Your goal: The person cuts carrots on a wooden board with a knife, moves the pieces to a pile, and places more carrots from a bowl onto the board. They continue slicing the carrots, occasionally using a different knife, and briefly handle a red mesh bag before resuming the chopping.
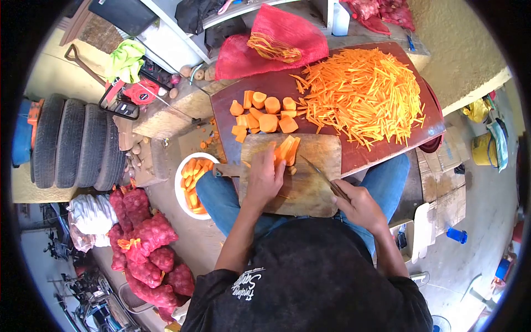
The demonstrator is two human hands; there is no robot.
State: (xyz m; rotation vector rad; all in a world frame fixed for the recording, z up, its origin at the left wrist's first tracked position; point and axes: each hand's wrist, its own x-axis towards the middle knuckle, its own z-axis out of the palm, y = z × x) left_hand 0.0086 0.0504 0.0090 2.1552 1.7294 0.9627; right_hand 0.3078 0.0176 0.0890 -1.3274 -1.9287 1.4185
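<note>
My left hand (266, 178) is on the wooden cutting board (318, 191), its fingers bent against several upright carrot slices (289, 148) near the far edge. In my right hand (360, 208) is a knife (322, 176), gripped by its handle. The blade points away and to the left, its tip just right of the slices and apart from them. Beyond the board, carrot chunks (269, 123) stand in a loose group on the dark red table (229, 91). A large heap of carrot sticks (365, 94) covers the table's right side.
A red mesh sack (235, 60) with yellow strands on it lies at the far edge. Left of my knee stands a white tub (180, 188) of carrot pieces. Red mesh bags (155, 235) and stacked tires (72, 144) are farther left. A yellow bucket (484, 149) stands right.
</note>
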